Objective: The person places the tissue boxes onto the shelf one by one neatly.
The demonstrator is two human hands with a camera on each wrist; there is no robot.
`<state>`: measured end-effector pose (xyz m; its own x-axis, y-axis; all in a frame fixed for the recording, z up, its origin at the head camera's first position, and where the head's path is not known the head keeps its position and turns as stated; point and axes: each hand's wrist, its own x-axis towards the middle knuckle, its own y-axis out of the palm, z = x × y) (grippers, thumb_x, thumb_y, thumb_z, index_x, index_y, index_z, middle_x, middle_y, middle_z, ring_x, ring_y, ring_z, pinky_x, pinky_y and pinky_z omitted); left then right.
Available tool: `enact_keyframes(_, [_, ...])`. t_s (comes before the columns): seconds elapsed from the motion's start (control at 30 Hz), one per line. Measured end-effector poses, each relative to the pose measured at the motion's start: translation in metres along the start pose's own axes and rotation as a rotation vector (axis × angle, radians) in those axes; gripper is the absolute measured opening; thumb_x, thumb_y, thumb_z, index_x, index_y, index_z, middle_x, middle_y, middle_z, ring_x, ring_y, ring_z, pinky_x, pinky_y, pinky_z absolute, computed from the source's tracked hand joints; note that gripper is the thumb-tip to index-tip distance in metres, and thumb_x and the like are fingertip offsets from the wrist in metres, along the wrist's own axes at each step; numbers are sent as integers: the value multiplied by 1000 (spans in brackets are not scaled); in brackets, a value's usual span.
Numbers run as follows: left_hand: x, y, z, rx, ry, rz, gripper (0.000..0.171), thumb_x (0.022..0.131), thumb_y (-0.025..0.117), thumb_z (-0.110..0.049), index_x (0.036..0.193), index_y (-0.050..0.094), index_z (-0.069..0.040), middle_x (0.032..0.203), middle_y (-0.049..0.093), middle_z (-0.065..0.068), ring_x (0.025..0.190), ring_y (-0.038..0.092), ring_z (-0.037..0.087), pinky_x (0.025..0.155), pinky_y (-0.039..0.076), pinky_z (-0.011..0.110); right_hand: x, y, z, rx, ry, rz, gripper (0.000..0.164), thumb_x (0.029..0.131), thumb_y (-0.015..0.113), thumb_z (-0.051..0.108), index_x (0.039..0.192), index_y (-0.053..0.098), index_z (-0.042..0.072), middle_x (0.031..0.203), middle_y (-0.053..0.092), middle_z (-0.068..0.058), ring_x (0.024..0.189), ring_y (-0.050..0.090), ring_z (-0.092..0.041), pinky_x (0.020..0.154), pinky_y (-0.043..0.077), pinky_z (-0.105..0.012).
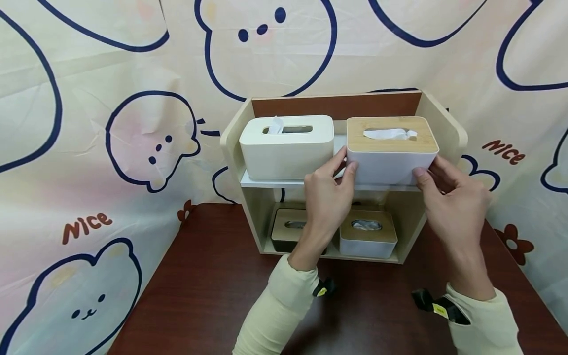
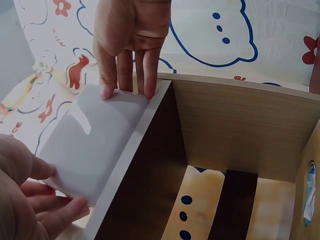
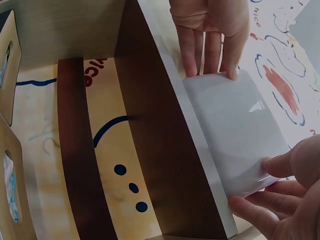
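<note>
A white tissue box with a wooden lid (image 1: 392, 162) is at the right of the shelf unit's upper board (image 1: 275, 183), a white tissue poking from its slot. My left hand (image 1: 327, 199) grips its left side, thumb on the front. At its right front corner, my right hand (image 1: 459, 204) holds the other side. In the left wrist view the white box (image 2: 95, 140) sits between both hands, along the board's edge. The right wrist view shows the same box (image 3: 240, 130), fingers and thumb at its two ends. Beside it stands an all-cream tissue box (image 1: 287, 158).
On the lower shelf are a dark tissue box with a light lid (image 1: 286, 229) and a smaller white one with a wooden lid (image 1: 368, 241). The shelf unit's side panels (image 1: 443, 128) rise at both ends. It stands on a dark brown table (image 1: 199, 291) before a cartoon-printed cloth (image 1: 155, 133).
</note>
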<state>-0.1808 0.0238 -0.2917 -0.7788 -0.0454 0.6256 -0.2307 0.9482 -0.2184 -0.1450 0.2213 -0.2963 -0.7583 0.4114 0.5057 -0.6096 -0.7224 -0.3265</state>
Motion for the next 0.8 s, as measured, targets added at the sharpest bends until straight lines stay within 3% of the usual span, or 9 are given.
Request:
enact_keyframes(0.2, [3, 2, 0, 26, 2, -17, 40, 104, 73, -15, 142, 69, -2, 130, 76, 17, 120, 76, 23, 89, 66, 30, 3, 3, 2, -38, -3, -21, 45, 102, 76, 28, 146, 68, 27, 138, 73, -4, 121, 75, -23, 87, 56, -12])
enact_keyframes(0.3, [5, 3, 0, 42, 2, -24, 40, 104, 73, -16, 141, 69, -2, 129, 77, 16, 118, 77, 23, 89, 67, 34, 4, 4, 4, -67, 0, -17, 45, 103, 75, 30, 147, 67, 30, 139, 73, -2, 123, 74, -28, 92, 58, -21])
enact_keyframes(0.53, [7, 4, 3, 80, -1, -28, 41, 104, 73, -18, 142, 69, -3, 129, 77, 16, 117, 77, 22, 88, 66, 28, 6, 5, 7, -93, 12, 8, 46, 105, 71, 34, 150, 63, 31, 143, 70, -4, 124, 73, -31, 97, 58, -44])
enact_keyframes(0.8, [4, 2, 1, 24, -1, 0, 45, 103, 75, -14, 146, 66, -3, 138, 72, 17, 125, 73, 21, 88, 61, 17, 5, 2, 10, -86, 43, 46, 53, 104, 72, 31, 156, 58, 31, 150, 66, 0, 131, 70, -27, 103, 57, -46])
